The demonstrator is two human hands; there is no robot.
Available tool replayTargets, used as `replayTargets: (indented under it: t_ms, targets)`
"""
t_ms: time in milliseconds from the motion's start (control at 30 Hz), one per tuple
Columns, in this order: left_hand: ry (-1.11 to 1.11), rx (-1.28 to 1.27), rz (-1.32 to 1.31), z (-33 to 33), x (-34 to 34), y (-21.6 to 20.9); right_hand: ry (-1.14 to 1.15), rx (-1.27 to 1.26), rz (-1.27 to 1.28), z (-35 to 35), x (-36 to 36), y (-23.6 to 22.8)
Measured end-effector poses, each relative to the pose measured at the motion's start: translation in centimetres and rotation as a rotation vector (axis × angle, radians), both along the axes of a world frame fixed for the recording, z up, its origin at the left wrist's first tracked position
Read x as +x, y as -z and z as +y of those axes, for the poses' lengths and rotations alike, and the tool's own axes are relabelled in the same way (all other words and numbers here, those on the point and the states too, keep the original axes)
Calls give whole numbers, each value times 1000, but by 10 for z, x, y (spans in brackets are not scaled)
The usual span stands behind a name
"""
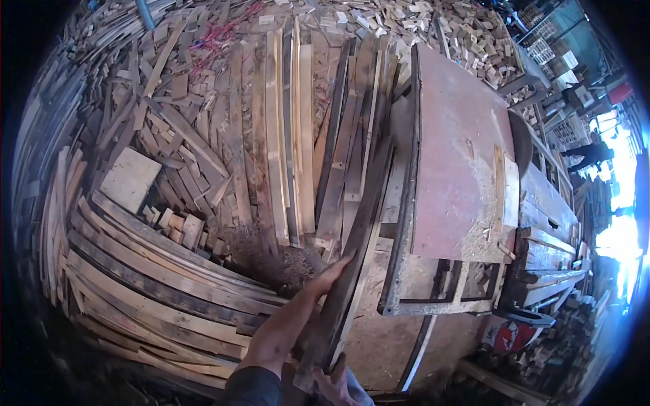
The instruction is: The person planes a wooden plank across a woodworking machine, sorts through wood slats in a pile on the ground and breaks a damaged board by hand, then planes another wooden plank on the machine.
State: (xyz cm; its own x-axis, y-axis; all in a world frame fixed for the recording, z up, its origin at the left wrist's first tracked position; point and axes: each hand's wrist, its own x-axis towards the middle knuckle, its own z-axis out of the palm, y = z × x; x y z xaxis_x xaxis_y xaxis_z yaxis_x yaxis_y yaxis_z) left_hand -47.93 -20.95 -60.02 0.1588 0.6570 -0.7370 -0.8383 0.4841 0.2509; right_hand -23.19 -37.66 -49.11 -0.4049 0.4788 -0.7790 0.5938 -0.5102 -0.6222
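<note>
Timber workshop: plank stacks [156,284], offcut heaps [420,27], sawdusty saw table [453,149].

a: daylight blows out to white glare at the right, past the red-topped saw table [453,155].
b: left of that table it's dimmer, edges curve, corners go black, fine detail smears.

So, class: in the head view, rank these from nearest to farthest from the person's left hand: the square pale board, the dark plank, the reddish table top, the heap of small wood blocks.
1. dark plank: under the left hand.
2. reddish table top: to the right.
3. square pale board: far left.
4. heap of small wood blocks: top, beyond the table.

Items 2 and 3 are fairly close.
</note>
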Motion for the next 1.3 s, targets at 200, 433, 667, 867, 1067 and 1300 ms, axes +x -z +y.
replayTargets:
  t_ms: [200,433,667,867,1067,1300]
  targets:
    - [68,-23,-2,-53,17,-76,-112,3,32,-6,2,-22]
    - [-337,7,-68,-145,25,-140,-325,79,121,-39,6,-38]
    - [-314,-69,789,-240,16,-253,-680,156,225,-82,31,-60]
    - [-298,69,1503,-309,98,-381,-539,561,616,16,31,-256]
    - [-111,-15,1884,-329,196,-447,520,-81,1246,266,90,-385]
    - [388,280,2208,-251,290,-458,620,178,1454,389,308,-369]
